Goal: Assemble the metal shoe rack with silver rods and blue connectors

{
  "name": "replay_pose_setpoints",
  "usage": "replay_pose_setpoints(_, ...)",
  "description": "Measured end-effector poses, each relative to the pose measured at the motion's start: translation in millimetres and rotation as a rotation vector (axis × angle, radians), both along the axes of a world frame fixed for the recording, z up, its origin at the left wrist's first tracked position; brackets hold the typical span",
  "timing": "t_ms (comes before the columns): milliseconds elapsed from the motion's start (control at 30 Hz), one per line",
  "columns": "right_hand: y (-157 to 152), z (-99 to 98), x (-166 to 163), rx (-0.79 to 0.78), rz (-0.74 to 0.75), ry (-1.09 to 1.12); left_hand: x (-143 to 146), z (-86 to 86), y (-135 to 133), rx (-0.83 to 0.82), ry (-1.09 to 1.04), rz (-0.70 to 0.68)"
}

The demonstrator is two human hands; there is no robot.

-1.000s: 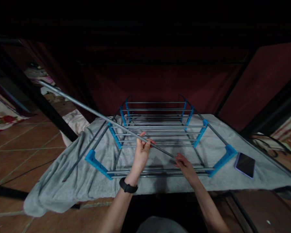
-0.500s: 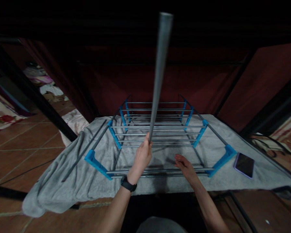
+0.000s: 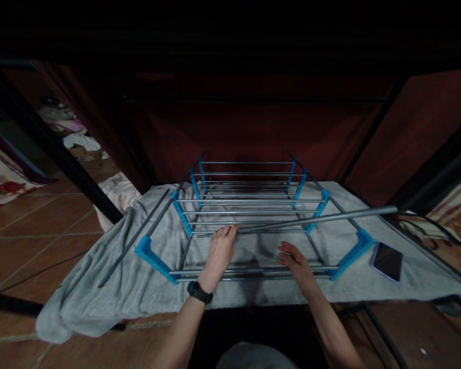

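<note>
Laying the loose rod (image 3: 311, 219) slantwise over the rack (image 3: 249, 201) on the grey towel (image 3: 100, 287) seems the step: left hand (image 3: 219, 249) pinches it near one end (lightly), right hand (image 3: 295, 260) spread, empty. Seating it calls for aligning with a blue bracket (image 3: 363, 241)

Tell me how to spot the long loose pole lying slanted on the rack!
Find the big grey towel spread out flat; a grey metal drying rack with bright blue plastic corners lies on it. One long grey metal pole lies across the rack, with fingers of the left hand on it. Unlike the rack's straight side-to-side rails, it slants and sticks out past the right side.
</note>
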State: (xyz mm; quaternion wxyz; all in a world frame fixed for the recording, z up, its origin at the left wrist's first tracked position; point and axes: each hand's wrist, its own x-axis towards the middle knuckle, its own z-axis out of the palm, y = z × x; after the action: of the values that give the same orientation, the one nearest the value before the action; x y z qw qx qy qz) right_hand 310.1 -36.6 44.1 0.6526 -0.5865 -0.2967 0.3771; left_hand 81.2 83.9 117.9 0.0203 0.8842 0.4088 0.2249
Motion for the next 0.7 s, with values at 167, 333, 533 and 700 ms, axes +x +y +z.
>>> replay_pose_setpoints(167,-6,18.9,1,0.024,-0.047,0.054,-8,-4.5,2,0.044,0.12,0.032)
replay_pose_setpoints(333,-13,33.9,0,0.135,-0.08,0.184,-17,-10.2,5,0.046,0.174,0.046)
replay_pose_setpoints(533,-11,34.1,5,0.167,-0.076,0.407,-21,-18.5,8,0.071,0.206,0.07)
replay_pose_setpoints(700,-8,26.9,12,0.181,-0.152,0.486,-26,-26.3,12,0.074,0.228,0.068)
